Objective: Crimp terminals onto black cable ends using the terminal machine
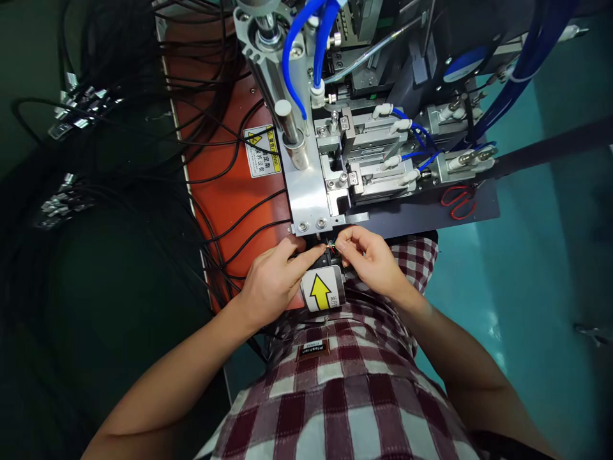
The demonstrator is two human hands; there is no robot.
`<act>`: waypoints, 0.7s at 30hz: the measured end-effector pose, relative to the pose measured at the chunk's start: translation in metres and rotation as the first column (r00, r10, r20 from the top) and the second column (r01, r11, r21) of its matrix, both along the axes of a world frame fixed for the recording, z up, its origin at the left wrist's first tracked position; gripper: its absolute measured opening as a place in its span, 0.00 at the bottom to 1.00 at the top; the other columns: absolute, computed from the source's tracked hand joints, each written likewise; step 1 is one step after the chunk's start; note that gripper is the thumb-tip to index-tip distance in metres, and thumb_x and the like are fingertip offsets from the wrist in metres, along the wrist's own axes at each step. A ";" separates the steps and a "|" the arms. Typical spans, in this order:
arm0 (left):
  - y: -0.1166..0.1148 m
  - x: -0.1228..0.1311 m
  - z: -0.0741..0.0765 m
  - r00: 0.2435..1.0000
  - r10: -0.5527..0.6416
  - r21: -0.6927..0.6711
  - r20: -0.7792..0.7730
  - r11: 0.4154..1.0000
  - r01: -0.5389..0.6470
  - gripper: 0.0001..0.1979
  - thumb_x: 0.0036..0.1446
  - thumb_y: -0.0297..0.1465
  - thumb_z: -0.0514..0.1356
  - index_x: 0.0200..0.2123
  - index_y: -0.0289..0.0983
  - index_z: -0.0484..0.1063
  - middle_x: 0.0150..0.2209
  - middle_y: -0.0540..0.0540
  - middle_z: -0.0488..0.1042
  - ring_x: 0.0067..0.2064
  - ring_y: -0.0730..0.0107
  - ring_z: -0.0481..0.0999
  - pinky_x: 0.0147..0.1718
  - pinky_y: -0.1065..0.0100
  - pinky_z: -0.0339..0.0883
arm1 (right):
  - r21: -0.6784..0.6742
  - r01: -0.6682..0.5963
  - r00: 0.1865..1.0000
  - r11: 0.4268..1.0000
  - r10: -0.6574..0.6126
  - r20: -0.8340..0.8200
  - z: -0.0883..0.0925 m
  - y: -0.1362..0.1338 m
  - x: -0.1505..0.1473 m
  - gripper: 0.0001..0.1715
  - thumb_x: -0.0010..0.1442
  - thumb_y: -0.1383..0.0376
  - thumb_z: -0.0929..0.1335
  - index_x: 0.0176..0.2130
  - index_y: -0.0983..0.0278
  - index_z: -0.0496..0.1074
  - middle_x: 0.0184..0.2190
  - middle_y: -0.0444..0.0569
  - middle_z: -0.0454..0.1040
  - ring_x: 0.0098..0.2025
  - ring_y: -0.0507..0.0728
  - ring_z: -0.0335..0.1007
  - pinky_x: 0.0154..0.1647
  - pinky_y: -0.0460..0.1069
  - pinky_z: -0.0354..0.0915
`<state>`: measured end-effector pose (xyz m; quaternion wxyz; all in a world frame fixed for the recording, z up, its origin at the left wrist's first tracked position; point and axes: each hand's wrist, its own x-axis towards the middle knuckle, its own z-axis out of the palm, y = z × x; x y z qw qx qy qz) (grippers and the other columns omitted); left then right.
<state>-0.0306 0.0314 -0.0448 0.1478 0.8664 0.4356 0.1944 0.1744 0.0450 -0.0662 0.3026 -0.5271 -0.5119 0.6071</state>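
My left hand (pixel 272 278) is closed, pinching a black cable (pixel 313 254) against a small black fixture (pixel 330 259) at the front edge of the machine. Just right of it, my right hand (pixel 368 255) pinches the thin coloured wire ends (pixel 332 246) sticking out of that cable. Both hands sit right above a grey block with a yellow arrow label (pixel 322 291), in front of the metal plate (pixel 306 198) of the pneumatic machine.
An orange mat (pixel 225 191) carries several black cables (pixel 239 230) running left into large bundles (pixel 71 191). Blue air hoses (pixel 297 45) and cylinders crowd the machine top. Red-handled scissors (pixel 458 201) lie on the dark base at right. Teal floor (pixel 527 287) lies beyond.
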 end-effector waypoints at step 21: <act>0.001 0.002 0.000 0.990 -0.013 0.165 -0.139 0.986 0.037 0.15 0.66 0.25 0.49 0.48 0.36 0.74 0.30 0.46 0.71 0.30 0.70 0.71 0.28 0.71 0.63 | -0.066 0.038 0.999 0.997 -0.036 0.030 0.003 -0.001 -0.003 0.09 0.61 0.61 0.66 0.32 0.64 0.68 0.23 0.41 0.68 0.24 0.50 0.65 0.27 0.46 0.62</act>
